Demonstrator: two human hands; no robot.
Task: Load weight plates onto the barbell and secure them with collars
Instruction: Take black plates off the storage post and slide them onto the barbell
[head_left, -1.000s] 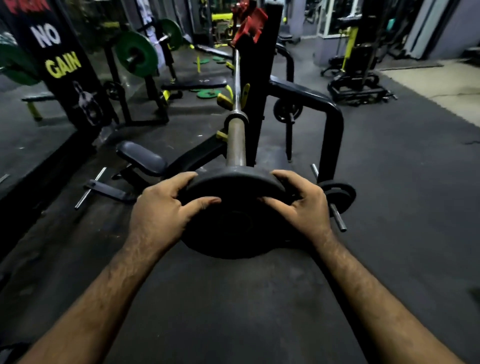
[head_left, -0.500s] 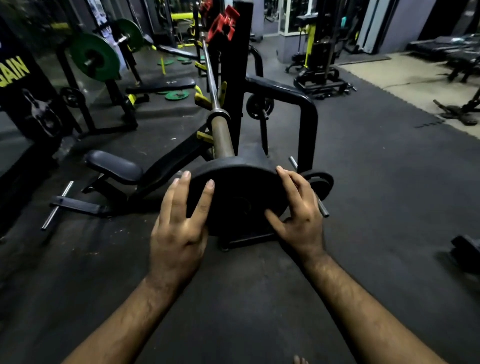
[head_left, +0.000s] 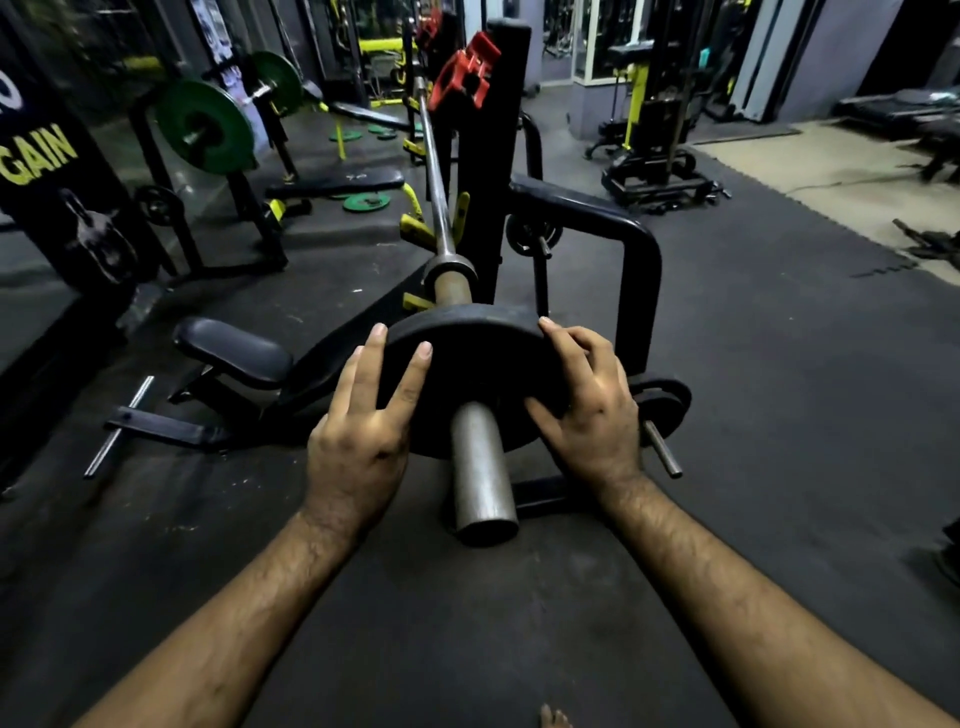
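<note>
The plate (head_left: 470, 358) had slid further along the bar (head_left: 480, 467) (its end now poked through). The left hand (head_left: 363, 441) pressed it flat-fingered; the right hand (head_left: 592, 410) gripped its rim. Collars remained.

dark rubber floor (head_left: 779, 415), green plates (head_left: 365, 201) lying flat
</note>
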